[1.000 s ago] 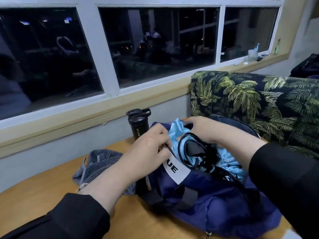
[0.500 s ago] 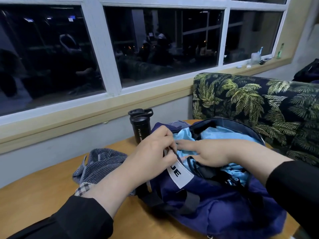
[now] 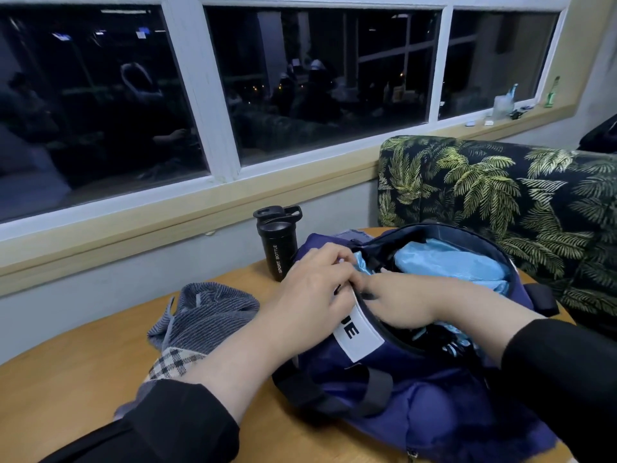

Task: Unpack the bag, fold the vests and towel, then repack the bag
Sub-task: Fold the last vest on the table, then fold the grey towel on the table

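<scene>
Head view, nearest first: both black sleeves reach in over the near edge of the round wooden table (image 3: 66, 389), which has bare top at the near left. The blue bag (image 3: 417, 396) lies on the right half of the table, its near end at the table's front rim; its long axis runs from near right toward the far left, and its zipped mouth gapes upward, widest at the far end. The left hand (image 3: 310, 289) has fingers curled, pinching the bag's mouth edge above the white label (image 3: 359, 332). The right hand (image 3: 397, 302) lies just beside it at the mouth, touching the left; its fingertips are tucked under the opening edge, so I cannot tell what they hold. Inside the bag sits light blue shiny fabric (image 3: 450, 262), with dark straps nearer the front. Left of the bag, a grey striped towel (image 3: 207, 315) lies crumpled, touching the bag's side. Beyond it a black sport bottle (image 3: 277, 242) stands upright near the table's far edge, close to the wall. A palm-print sofa (image 3: 500, 195) stands beyond the table at the right, below the windows (image 3: 317, 78).
</scene>
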A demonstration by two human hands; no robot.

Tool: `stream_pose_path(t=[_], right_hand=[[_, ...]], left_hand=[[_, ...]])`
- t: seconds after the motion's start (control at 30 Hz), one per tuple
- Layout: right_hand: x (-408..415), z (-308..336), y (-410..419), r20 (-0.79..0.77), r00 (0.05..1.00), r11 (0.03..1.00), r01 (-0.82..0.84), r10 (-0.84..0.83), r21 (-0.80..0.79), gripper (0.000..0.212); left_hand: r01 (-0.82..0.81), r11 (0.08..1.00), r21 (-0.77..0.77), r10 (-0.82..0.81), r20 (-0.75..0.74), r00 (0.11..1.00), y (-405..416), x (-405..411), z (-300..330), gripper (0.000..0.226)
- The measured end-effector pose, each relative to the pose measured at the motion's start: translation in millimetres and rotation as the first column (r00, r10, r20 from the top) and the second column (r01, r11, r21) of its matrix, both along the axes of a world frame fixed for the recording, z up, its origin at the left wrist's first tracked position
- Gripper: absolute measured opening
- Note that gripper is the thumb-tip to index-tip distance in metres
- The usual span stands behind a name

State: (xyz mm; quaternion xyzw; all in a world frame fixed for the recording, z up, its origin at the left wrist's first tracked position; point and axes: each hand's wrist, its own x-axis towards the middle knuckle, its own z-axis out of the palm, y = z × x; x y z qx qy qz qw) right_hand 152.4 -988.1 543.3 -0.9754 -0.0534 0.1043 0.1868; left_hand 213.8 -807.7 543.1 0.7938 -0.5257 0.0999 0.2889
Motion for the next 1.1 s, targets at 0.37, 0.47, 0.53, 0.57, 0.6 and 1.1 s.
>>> stream_pose_path(t=[0.37, 0.47, 0.53, 0.57, 0.6, 1.1], right_hand=[[-12.8, 44.0, 110.8, 0.748, 0.554, 0.891, -0.024, -0.365, 0.453, 0.018], [3.3, -3.6, 175.4, 0.711, 0.632, 0.858, -0.138, -0.309, 0.494, 0.015], [11.9, -45.5, 210.5, 0.673, 0.697, 0.863, -0.156, -0.249, 0.481, 0.02], [16.7, -67.1, 224.4, 0.639, 0.74, 0.882, -0.138, -0.211, 0.45, 0.024], [21.2, -87.1, 236.4, 0.58, 0.795, 0.902, -0.106, -0.175, 0.419, 0.031], [25.5, -160.3, 352.9, 0.365, 0.917, 0.938, 0.026, -0.16, 0.345, 0.019]], left_hand=[[-0.232, 0.894, -0.383, 0.08, -0.374, 0.924, 63.2, -24.0, -8.0, 0.02], [-0.427, 0.822, -0.377, 0.283, -0.379, 0.881, 114.4, -14.5, -35.8, 0.015], [-0.546, 0.802, -0.241, 0.461, -0.331, 0.823, 158.2, -4.2, -63.5, 0.019], [-0.601, 0.79, -0.118, 0.557, -0.27, 0.786, 180.6, 0.8, -77.7, 0.033], [-0.641, 0.767, 0.032, 0.632, -0.211, 0.745, 202.4, 4.5, -91.5, 0.047], [-0.801, 0.598, 0.03, 0.734, -0.42, 0.533, 338.0, -6.1, -167.2, 0.039]])
